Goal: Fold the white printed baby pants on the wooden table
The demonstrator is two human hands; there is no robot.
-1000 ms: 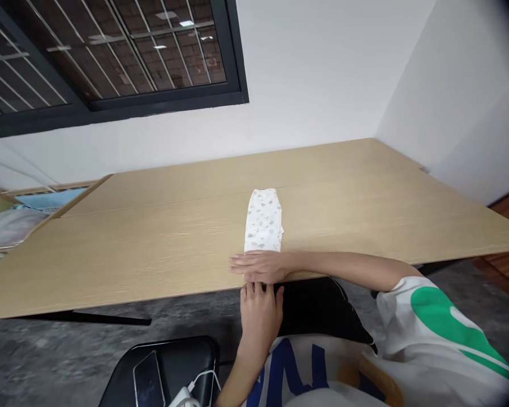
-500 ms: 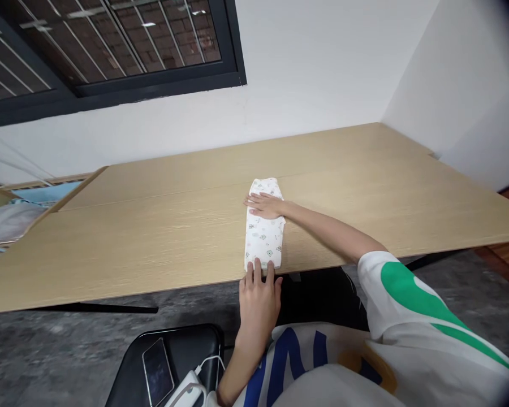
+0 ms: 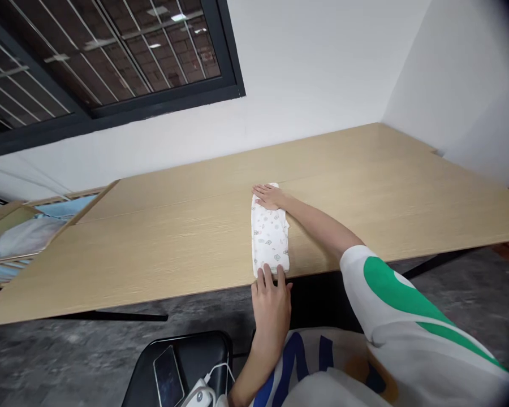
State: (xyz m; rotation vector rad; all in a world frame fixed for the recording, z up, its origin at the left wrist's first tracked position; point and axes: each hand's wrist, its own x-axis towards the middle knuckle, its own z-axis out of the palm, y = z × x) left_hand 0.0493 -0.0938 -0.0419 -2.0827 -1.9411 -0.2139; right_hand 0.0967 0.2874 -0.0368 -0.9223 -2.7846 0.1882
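Note:
A folded white cloth with small printed figures (image 3: 270, 237) lies as a narrow strip on the light wooden table (image 3: 161, 243), reaching from the near edge toward the middle. My right hand (image 3: 270, 196) lies flat on the cloth's far end, fingers stretched out. My left hand (image 3: 271, 297) rests at the table's near edge, its fingertips pressing the cloth's near end, fingers straight.
A black stool (image 3: 182, 367) below left carries a phone (image 3: 168, 383) and a white charger with cable (image 3: 201, 390). Far left stands a wooden crib-like frame with bedding (image 3: 21, 237). A white wall and a dark barred window (image 3: 102, 62) lie behind the table.
My right hand slid along the cloth from its near end to its far end. My left hand stayed at the near edge. The view shifted slightly.

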